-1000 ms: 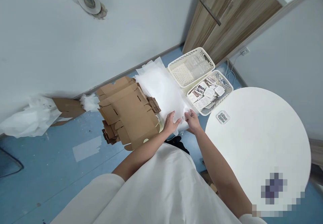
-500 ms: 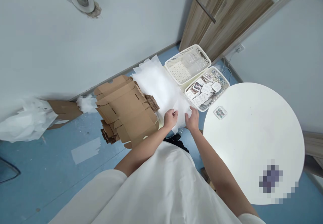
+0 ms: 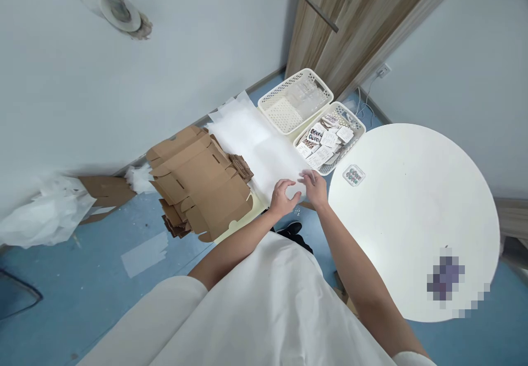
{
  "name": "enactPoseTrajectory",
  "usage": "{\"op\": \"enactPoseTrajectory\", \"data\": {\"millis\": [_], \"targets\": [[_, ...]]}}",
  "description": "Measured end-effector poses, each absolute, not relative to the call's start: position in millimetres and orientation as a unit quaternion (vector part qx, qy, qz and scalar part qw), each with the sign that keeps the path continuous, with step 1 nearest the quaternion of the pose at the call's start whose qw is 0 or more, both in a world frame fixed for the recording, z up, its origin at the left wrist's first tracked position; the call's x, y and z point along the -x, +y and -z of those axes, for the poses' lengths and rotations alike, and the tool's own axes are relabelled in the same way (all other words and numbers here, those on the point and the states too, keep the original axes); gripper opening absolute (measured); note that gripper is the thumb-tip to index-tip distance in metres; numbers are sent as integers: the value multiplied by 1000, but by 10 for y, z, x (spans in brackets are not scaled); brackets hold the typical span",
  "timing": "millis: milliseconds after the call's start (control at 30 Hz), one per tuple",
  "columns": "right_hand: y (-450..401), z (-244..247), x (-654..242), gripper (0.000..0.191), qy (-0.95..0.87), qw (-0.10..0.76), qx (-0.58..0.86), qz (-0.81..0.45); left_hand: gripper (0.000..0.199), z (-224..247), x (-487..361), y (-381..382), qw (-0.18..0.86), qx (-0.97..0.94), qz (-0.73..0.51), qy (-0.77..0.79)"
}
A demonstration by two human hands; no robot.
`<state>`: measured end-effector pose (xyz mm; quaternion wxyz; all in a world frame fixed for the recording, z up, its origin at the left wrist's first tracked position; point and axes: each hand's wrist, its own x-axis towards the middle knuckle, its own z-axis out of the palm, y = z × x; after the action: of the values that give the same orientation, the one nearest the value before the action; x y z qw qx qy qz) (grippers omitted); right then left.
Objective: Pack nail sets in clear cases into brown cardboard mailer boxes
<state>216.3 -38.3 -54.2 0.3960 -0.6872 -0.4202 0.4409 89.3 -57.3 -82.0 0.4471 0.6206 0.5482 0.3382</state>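
Observation:
White translucent sheets [image 3: 264, 148] lie in a pile between the cardboard and the baskets. My left hand [image 3: 284, 196] is over the near end of the sheets, its thumb and fingers apart in a curve with nothing between them. Just to the right, my right hand [image 3: 314, 187] has its fingers closed on the edge of a white sheet, near the front basket. That basket [image 3: 357, 135] holds many small white cards and packs. Behind it, another white basket [image 3: 280, 117] contains clear plastic packs.
Flattened brown cardboard boxes [image 3: 206, 179] are stacked left of the sheets. A round white table [image 3: 412, 212] at the right bears a small clear pack [image 3: 353, 175] and a blurred purple item. White plastic bags [image 3: 45, 212] lie at the far left.
My left hand has opened wider, and my right hand has closed on a sheet's edge. The hands are nearer each other. The view has shifted slightly.

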Motion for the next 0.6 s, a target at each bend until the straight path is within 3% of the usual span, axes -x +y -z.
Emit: {"op": "enactPoseTrajectory", "data": {"millis": [133,233,400,600], "targets": [[-565,410,-2533,32,-384,473,686,-398,56,857,-994,-684,391,-564,-307,660],[-834,304,-2851,34,-337,539,677,-371,74,901,-1174,-778,462,-506,-270,677],[-1513,277,-3338,37,-203,633,668,-334,71,844,-1723,-995,621,-487,-239,566],[-2451,426,-3852,44,-99,622,735,-249,65,740,-2481,-1303,621,-548,-197,524]]}}
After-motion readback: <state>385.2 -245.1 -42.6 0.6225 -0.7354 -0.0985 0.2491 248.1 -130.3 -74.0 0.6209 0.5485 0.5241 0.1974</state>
